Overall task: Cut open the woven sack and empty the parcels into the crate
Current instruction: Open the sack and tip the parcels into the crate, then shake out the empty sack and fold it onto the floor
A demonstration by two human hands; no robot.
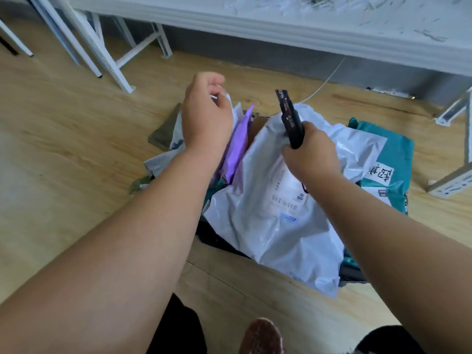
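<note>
Pale wood-plank floor (63, 129), white table overhead. Soft, slippery plastic mailer parcels (275, 213) heaped mid-floor; light, best pinched at edges. Left hand (207, 116) pinches a white edge; right hand (310, 152) fisted around black utility knife (291, 118). Crate unseen.

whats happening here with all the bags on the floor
A person is bent over a pile of courier parcels on a wooden floor. The right hand grips a black utility knife over a large white mailer. The left hand pinches a thin white edge by a purple mailer. A teal parcel lies to the right.
</note>
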